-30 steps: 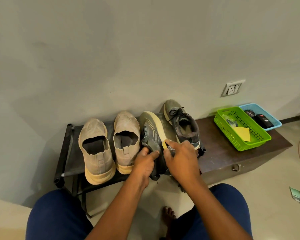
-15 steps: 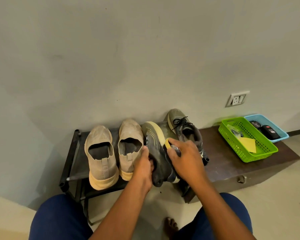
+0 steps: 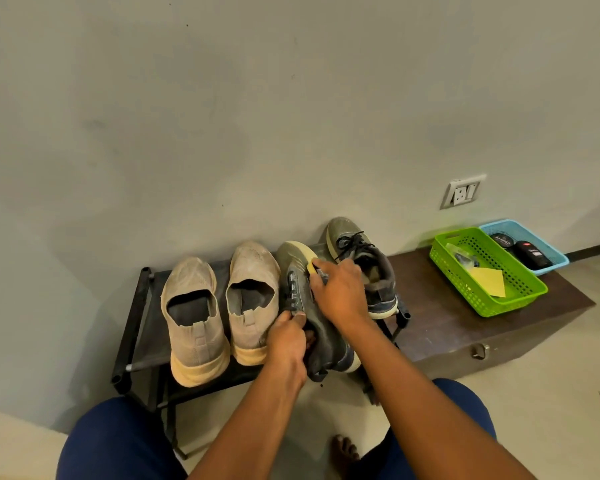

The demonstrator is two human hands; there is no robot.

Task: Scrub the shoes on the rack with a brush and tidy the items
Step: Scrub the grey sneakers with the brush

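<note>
The left hand (image 3: 289, 341) is gripping the heel end of a grey-green shoe (image 3: 321, 336) tipped on its side, fingers curled into its opening, while the right hand (image 3: 340, 292) is clenching a small brush (image 3: 317, 270), mostly hidden, against that shoe's yellowish sole edge. Four shoes are sitting on the black rack (image 3: 137, 327): two beige slip-ons (image 3: 222, 306) to the left of the fingers, the held one, and its laced mate (image 3: 364, 268) just beyond the right hand. Farther right, two baskets, one green (image 3: 487, 271) and one blue (image 3: 530, 245), are resting on a dark wooden box (image 3: 440, 327).
</note>
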